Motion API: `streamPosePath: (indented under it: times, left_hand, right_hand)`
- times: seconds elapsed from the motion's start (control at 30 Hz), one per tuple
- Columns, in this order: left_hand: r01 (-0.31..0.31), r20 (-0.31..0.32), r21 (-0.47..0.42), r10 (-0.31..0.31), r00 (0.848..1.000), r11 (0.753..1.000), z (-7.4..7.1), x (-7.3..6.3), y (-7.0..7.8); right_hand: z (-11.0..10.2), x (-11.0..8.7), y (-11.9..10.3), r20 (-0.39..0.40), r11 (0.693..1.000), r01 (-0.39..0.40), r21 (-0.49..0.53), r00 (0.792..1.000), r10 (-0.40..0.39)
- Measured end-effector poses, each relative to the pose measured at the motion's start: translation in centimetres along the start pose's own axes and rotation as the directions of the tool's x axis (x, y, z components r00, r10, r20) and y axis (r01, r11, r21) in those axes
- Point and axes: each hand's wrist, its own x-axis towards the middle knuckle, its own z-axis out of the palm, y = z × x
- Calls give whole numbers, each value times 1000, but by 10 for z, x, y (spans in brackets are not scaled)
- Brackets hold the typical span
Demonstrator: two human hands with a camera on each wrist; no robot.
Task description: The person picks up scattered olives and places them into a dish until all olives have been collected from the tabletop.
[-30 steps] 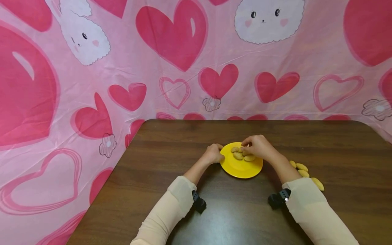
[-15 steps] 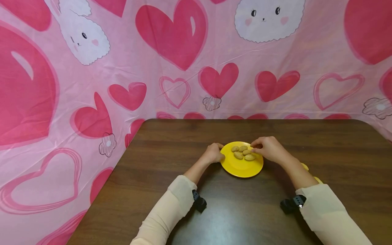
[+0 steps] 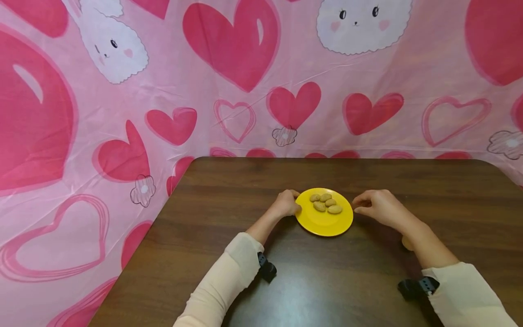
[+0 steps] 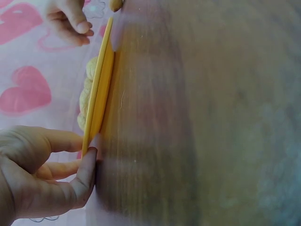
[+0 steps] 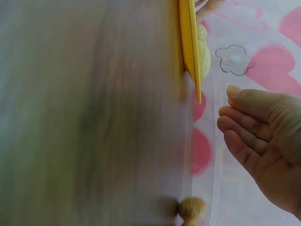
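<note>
My left hand pinches the left rim of a round yellow plate, thumb on one side and fingers on the other, as the left wrist view shows. Several tan oval pieces with a bumpy surface, like peanuts in the shell, lie on the plate; one piece is nearest its right side. Just right of the plate, my right hand hovers with loosely bent fingers and nothing in them. In the right wrist view, the right hand is apart from the plate.
Part of a tan piece shows on the brown wooden table beside my right forearm, which hides what lies behind it. A pink cloth with hearts hangs behind the table and to its left. Each wrist carries a black camera.
My right hand has let go of a piece on the plate, drawn back from it and moved right past the rim. The left hand has stayed on the plate.
</note>
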Motion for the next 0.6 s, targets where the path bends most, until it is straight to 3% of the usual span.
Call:
streamPosePath:
  times: [0.6]
  left_hand:
    - [1,-6,-12,-1,1000,1000,2,2,1]
  right_hand:
    - [-25,-36,32,-17,998,-60,-28,998,59]
